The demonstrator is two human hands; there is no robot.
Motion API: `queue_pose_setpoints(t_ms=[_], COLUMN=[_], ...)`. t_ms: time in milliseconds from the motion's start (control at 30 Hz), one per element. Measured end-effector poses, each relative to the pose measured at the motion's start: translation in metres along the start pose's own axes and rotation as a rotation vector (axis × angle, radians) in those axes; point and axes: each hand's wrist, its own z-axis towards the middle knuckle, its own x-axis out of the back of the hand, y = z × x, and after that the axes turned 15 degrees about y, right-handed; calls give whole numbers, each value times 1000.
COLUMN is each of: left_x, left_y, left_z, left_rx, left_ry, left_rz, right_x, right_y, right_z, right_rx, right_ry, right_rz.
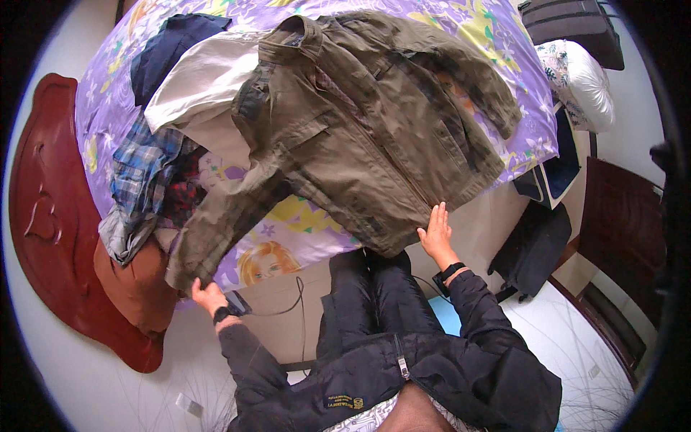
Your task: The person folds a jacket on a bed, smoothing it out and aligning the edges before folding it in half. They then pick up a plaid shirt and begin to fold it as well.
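Note:
An olive-brown zip jacket [345, 135] lies spread on a purple floral bedsheet [324, 227], its collar away from me and its front zip running down toward my right. My left hand [209, 297] grips the cuff of one sleeve at the bed's near left edge. At the jacket's bottom hem, by the lower end of the zip, my right hand [436, 235] rests with its fingers extended and together, the thumb apart. The other sleeve stretches to the far right. A white garment [210, 75] lies partly under the jacket's left side.
Navy clothing [173, 54], a blue plaid shirt [143, 162] and a brown cushion-like item [132, 286] lie left. A dark red carved headboard [59, 232] stands beyond them. At right are a white pillow [588, 86], an open box [561, 156] and a black bag [532, 251].

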Motion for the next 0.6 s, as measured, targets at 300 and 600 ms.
queue_pose_setpoints(t_ms=[300, 600], left_x=[17, 13], left_y=[-78, -73], left_z=[-113, -135], left_rx=[1018, 1086], left_ry=[-68, -457], left_rz=[450, 534], right_x=[-5, 1], right_y=[-4, 5], right_z=[2, 1], right_rx=[-21, -310], right_ry=[56, 332], right_rz=[39, 166])
